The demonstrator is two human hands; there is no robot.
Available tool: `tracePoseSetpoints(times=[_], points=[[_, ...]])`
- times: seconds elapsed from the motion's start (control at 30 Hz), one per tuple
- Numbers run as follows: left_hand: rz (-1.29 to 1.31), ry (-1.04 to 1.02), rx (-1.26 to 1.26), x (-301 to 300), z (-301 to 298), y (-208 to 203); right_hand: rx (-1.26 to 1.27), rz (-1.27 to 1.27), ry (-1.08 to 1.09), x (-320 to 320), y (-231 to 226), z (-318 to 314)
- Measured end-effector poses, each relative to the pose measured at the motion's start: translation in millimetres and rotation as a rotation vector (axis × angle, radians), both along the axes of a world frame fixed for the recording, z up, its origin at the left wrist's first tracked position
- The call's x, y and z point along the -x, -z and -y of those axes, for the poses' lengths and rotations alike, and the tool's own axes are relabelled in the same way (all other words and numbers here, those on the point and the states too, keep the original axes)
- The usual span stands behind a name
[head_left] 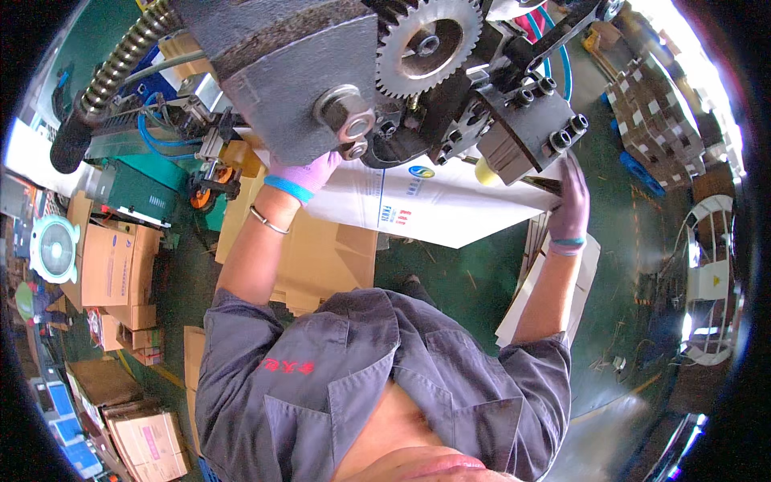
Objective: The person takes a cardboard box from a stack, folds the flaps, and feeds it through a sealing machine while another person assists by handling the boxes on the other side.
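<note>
A white printed cardboard sheet [401, 210] lies tilted under the head of a dark metal machine [297, 88]. My left hand [309, 175], in a pink glove with a blue cuff, is closed at the sheet's left edge; the machine hides its fingertips. At the right edge, my right hand [570, 207] in a purplish glove grips the sheet, with its fingers pointing away from me. A toothed gear wheel [430, 44] and a bolted black block [530, 128] sit above the sheet. The machine covers the sheet's far part.
Brown cardboard [325, 257] is stacked below my left forearm, and white-faced sheets [546, 289] lean by my right forearm. Cartons [120, 265] and a round pale-green fan [55, 249] stand at left. Bundled stacks [658, 120] rest on a blue pallet at far right.
</note>
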State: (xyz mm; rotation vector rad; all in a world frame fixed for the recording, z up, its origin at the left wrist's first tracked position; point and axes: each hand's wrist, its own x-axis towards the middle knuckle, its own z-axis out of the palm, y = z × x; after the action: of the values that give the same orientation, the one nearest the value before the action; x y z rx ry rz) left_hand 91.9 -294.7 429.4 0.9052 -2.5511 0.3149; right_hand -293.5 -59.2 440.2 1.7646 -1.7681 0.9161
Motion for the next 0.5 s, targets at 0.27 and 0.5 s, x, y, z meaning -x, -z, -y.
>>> tracePoseSetpoints(times=[0.27,0.5], points=[[0.042,0.006,-0.153,7,-12,-16,0.158,1.401,-0.305,-28,-2,15],[-0.009,0.036,-0.21,10,-18,-33,0.194,1.495,-0.229,-34,-10,16]])
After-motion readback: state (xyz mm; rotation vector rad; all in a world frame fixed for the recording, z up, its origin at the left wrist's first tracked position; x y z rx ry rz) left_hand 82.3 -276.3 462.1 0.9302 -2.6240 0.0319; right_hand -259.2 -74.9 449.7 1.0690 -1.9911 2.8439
